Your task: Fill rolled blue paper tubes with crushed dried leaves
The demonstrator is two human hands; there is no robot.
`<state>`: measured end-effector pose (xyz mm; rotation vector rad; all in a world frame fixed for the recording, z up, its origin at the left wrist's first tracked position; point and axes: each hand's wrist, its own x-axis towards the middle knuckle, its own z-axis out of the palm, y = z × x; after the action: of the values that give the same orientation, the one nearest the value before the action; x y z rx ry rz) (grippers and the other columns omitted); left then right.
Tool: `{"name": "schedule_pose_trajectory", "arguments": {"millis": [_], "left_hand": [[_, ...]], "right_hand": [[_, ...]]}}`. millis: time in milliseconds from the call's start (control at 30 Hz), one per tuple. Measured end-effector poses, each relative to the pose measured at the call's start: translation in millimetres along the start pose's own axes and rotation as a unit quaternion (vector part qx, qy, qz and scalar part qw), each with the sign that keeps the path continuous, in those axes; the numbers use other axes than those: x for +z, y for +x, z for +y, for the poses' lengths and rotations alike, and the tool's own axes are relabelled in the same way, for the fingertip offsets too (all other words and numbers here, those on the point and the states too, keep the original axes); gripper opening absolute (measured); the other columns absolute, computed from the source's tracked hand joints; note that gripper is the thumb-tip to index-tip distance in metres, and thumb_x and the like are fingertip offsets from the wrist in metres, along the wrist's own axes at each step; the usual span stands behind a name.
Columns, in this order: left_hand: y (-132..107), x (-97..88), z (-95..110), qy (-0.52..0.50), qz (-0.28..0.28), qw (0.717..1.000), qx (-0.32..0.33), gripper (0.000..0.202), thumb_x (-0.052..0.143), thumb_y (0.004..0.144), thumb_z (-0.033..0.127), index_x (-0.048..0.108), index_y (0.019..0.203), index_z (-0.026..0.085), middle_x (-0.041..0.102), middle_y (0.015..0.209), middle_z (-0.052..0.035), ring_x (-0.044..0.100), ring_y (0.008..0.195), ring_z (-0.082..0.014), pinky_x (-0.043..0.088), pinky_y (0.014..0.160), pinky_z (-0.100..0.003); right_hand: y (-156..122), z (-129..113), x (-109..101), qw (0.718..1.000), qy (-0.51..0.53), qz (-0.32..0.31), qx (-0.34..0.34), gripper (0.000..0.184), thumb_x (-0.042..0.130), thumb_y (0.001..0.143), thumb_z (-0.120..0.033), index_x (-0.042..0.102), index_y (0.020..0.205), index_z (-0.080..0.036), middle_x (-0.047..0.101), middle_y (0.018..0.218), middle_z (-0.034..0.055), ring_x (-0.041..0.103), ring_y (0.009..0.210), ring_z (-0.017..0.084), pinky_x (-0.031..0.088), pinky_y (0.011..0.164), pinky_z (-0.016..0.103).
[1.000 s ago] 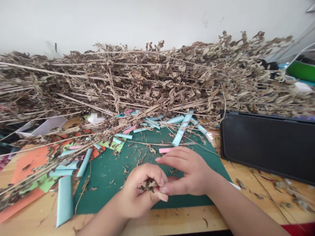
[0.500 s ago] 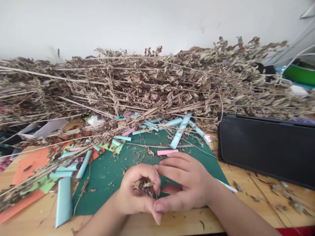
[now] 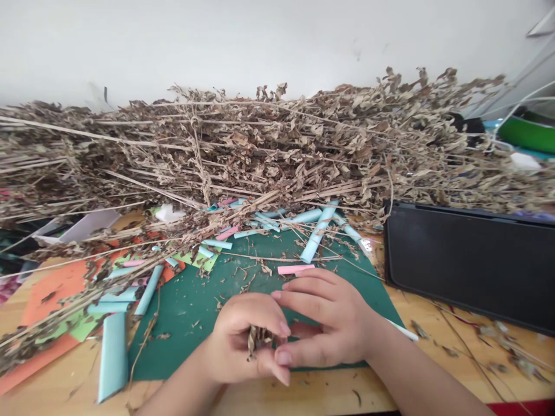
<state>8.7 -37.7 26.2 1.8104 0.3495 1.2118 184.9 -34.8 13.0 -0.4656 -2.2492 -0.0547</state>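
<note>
Low in the middle, my left hand [image 3: 243, 338] curls round a small clump of dried leaves [image 3: 259, 341], its thumb and fingers closed about it. Against its fingertips rests my right hand [image 3: 332, 320], fingers stretched out and thumb apart, with a gap showing between them; nothing is visibly held there. Both hands are above a dark green mat [image 3: 191, 323] sprinkled with leaf crumbs. Just beyond the right fingers lies a pink paper roll [image 3: 295, 269]. A light blue paper tube [image 3: 319, 232] lies farther back on the mat.
A large heap of dried leafy stems [image 3: 260, 144] stretches along the wall. At the right stands a black tablet [image 3: 472, 266]. Orange paper [image 3: 56, 289], several blue rolls and a wide blue tube [image 3: 113, 355] lie on the left of the wooden table [image 3: 243, 398].
The left fingers have shifted slightly round the leaf clump, and its leaves now point more downward. The right hand has stayed nearly in place, its thumb moving slightly upward.
</note>
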Motion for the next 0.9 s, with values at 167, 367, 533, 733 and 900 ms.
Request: {"name": "schedule_pose_trajectory", "arguments": {"millis": [167,367,533,733,900], "left_hand": [[1.3,-0.4,0.9,0.017,0.009,1.0,-0.004,0.018,0.064,0.069,0.028,0.054,0.081,0.019,0.053,0.059,0.0002,0.051,0.055,-0.0082,0.044,0.054,-0.018],[-1.3,-2.0,-3.3,0.03,0.025,0.998,-0.045,0.016,0.062,0.071,0.02,0.051,0.082,0.019,0.053,0.065,0.0006,0.051,0.058,-0.0077,0.043,0.055,-0.017],[-1.9,2.0,-14.9,0.038,0.034,0.987,-0.152,0.024,0.06,0.07,0.014,0.045,0.087,0.018,0.052,0.074,0.0005,0.051,0.063,-0.0065,0.043,0.057,-0.015],[3.4,3.9,-20.2,-0.021,-0.013,0.962,-0.272,0.041,0.061,0.069,0.016,0.032,0.097,0.019,0.049,0.071,0.0036,0.05,0.061,-0.0065,0.042,0.056,-0.017],[6.3,-2.5,-16.8,0.015,-0.072,0.942,-0.326,0.053,0.068,0.06,0.017,0.034,0.1,0.019,0.048,0.1,-0.0028,0.051,0.084,-0.0129,0.043,0.067,-0.023]], "right_hand": [[1.1,3.0,0.3,1.0,0.007,0.017,0.008,0.036,0.058,0.074,-0.021,0.053,0.102,-0.042,0.059,0.101,-0.0016,0.055,0.09,0.014,0.045,0.077,0.034],[1.9,7.4,-0.8,0.999,0.014,0.02,0.027,0.028,0.06,0.073,-0.02,0.057,0.096,-0.034,0.063,0.094,-0.0012,0.056,0.09,0.015,0.045,0.077,0.032],[1.3,12.8,-0.9,0.996,0.054,0.055,0.041,0.017,0.051,0.077,-0.016,0.057,0.093,-0.017,0.063,0.084,0.0041,0.056,0.084,0.015,0.047,0.072,0.031],[2.7,13.3,-1.6,0.997,0.024,0.041,0.066,0.022,0.054,0.075,-0.016,0.056,0.096,-0.021,0.06,0.092,0.0052,0.05,0.086,0.015,0.044,0.073,0.032],[8.5,6.3,-2.2,0.997,0.031,-0.032,0.055,0.029,0.054,0.077,-0.015,0.053,0.103,-0.028,0.062,0.099,-0.0037,0.046,0.092,0.014,0.038,0.077,0.031]]}}
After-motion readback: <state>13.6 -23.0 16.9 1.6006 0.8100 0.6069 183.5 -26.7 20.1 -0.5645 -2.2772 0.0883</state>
